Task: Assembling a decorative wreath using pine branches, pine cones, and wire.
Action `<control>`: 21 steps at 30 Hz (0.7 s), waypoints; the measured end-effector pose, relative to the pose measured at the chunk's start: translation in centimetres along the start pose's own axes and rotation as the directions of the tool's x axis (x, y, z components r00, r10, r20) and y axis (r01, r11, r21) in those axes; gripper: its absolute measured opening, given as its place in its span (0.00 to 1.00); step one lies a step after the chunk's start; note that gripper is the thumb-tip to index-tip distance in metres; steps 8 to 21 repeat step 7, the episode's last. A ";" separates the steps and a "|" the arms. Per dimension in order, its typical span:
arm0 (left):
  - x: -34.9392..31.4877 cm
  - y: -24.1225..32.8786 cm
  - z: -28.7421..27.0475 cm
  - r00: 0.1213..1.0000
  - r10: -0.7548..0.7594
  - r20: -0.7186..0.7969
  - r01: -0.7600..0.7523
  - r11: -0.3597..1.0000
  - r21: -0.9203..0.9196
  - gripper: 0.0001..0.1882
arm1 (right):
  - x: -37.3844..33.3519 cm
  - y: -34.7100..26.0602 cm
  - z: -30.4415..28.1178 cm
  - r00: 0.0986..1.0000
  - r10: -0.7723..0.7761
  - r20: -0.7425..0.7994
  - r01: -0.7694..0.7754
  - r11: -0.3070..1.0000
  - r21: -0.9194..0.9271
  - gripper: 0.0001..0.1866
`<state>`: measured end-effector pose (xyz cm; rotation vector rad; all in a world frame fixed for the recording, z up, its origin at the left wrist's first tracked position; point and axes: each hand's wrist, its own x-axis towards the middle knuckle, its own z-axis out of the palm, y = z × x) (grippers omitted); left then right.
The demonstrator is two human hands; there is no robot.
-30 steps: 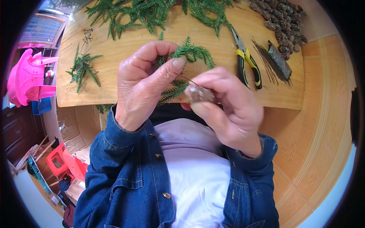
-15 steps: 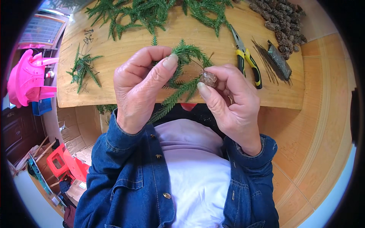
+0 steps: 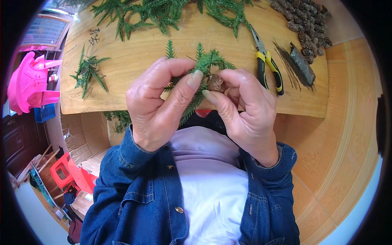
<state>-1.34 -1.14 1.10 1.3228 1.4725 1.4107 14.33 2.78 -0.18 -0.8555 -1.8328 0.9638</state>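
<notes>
Thumb and forefinger of my left hand (image 3: 161, 102) pinch a green sprig of artificial pine (image 3: 200, 65), held just above the table's near edge. A small brown pinecone (image 3: 214, 83) sits against the sprig, gripped by the thumb and forefinger of my right hand (image 3: 249, 104). A thin dark wire stands up from the cone among the needles. My other right fingers curl behind and are partly hidden. The sprig's lower fronds pass behind my left thumb.
On the wooden table (image 3: 134, 90) lie yellow-black pliers (image 3: 267, 65), dark wires (image 3: 286, 61) by a wrapped bundle (image 3: 302, 65), and piled pinecones (image 3: 304, 24). Green branches (image 3: 151, 16) cover the far edge; a finished-looking sprig (image 3: 90, 71) rests at left. A pink chair (image 3: 30, 83) stands beside the table.
My left hand has moved right with the sprig, and my right hand has shifted slightly left. The pinecone is now close against the sprig instead of apart from its middle.
</notes>
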 end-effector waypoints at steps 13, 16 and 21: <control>0.3 -0.8 -0.2 0.980 0.196 0.046 -0.201 0.966 0.161 0.07 | 0.5 0.6 -0.8 0.982 -0.152 0.114 0.168 0.974 -0.150 0.14; 0.3 -0.8 -0.2 0.980 0.196 0.046 -0.201 0.966 0.161 0.07 | 0.5 0.6 -0.8 0.982 -0.152 0.114 0.168 0.974 -0.150 0.14; 0.3 -0.8 -0.2 0.980 0.196 0.046 -0.201 0.966 0.161 0.07 | 0.5 0.6 -0.8 0.982 -0.152 0.114 0.168 0.974 -0.150 0.14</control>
